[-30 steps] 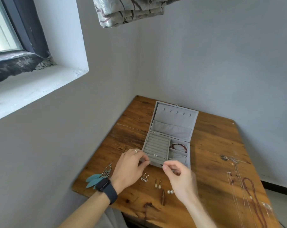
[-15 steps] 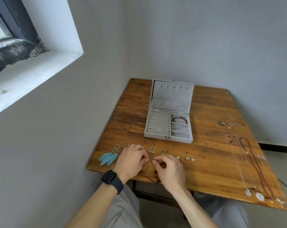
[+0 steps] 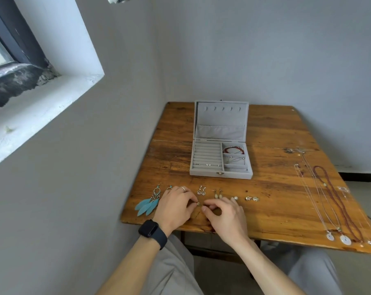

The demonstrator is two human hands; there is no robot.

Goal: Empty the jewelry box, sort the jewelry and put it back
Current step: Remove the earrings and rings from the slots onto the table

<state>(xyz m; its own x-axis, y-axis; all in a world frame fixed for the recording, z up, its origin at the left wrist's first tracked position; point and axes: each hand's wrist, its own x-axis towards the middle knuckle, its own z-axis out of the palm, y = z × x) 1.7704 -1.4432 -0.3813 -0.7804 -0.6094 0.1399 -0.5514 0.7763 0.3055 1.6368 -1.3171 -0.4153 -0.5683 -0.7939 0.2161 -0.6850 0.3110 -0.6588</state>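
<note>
The grey jewelry box (image 3: 220, 174) stands open mid-table, lid up; a red bracelet (image 3: 233, 149) and thin chains lie in its right compartments, small studs in the ring rolls. Along the near edge lie blue feather earrings (image 3: 147, 204), heart earrings (image 3: 201, 191), drop earrings (image 3: 218, 195), pearl studs (image 3: 235, 198) and silver studs (image 3: 252, 198). My left hand (image 3: 175, 206) and right hand (image 3: 224, 212) meet at the table's front. Both pinch a small earring (image 3: 198, 203) between their fingertips.
Several necklaces (image 3: 333, 201) with round pendants stretch along the right side of the wooden table (image 3: 286, 209). Walls close in behind and at the left, with a window sill (image 3: 42, 103) up left. My knees show below the table's front edge.
Both hands pulled back from the box's front to the near table edge, holding a small piece between them. The view tilted down and back; the hands barely moved in the last half second.
</note>
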